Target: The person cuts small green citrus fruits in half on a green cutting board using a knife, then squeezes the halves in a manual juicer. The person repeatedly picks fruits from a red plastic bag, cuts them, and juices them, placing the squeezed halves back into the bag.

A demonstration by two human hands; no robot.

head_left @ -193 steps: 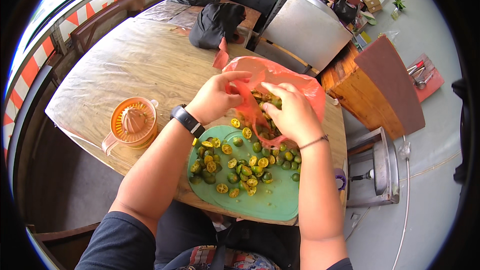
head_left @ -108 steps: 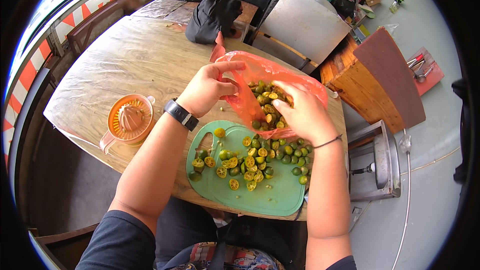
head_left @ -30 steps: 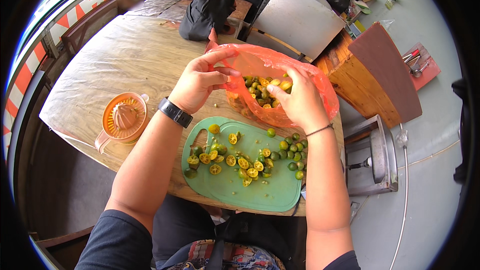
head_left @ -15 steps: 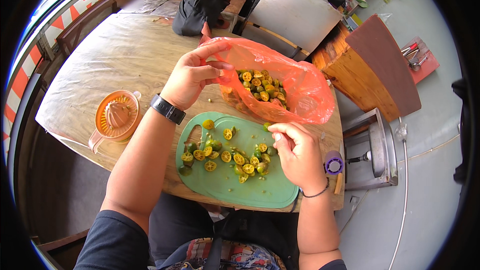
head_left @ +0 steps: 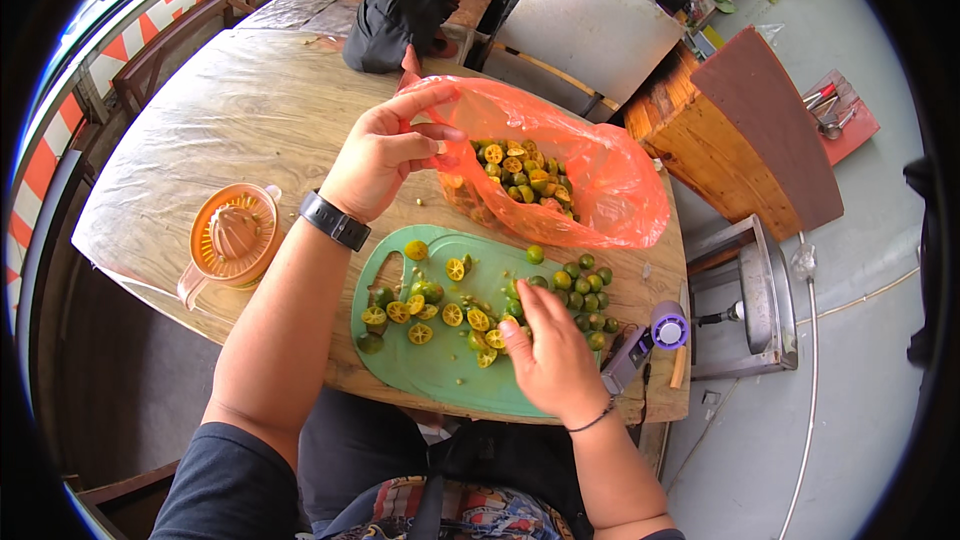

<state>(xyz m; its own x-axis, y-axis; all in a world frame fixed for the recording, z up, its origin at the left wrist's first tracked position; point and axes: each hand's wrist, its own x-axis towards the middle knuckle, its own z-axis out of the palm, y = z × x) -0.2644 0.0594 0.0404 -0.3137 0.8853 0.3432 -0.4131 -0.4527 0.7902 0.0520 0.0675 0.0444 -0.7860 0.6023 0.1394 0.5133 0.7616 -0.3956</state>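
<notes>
My left hand (head_left: pixel 385 155) pinches the near left rim of a translucent red plastic bag (head_left: pixel 625 180) and holds its mouth wide. Halved small green citrus fruits (head_left: pixel 515 165) with orange-yellow flesh fill the bag's bottom. Below the bag lies a green cutting board (head_left: pixel 420 385), where more citrus halves (head_left: pixel 452 314) and seeds are scattered. Over the board's right part is my right hand (head_left: pixel 552 358), fingers stretched out beside the cut halves, which it partly hides. Whole green citrus fruits (head_left: pixel 590 290) sit in a cluster just past its fingers, on the tabletop right of the board.
An orange citrus juicer (head_left: pixel 235 232) stands on the wooden table (head_left: pixel 190 110) at left. A purple handheld fan (head_left: pixel 667 327) lies by the right edge, next to a wooden handle (head_left: pixel 680 365). A black bag (head_left: pixel 395 25) sits at the far side.
My right hand has moved left and toward me, from the whole fruits to the cut halves, and its fingers have straightened. The whole fruits are now uncovered. My left hand keeps its hold.
</notes>
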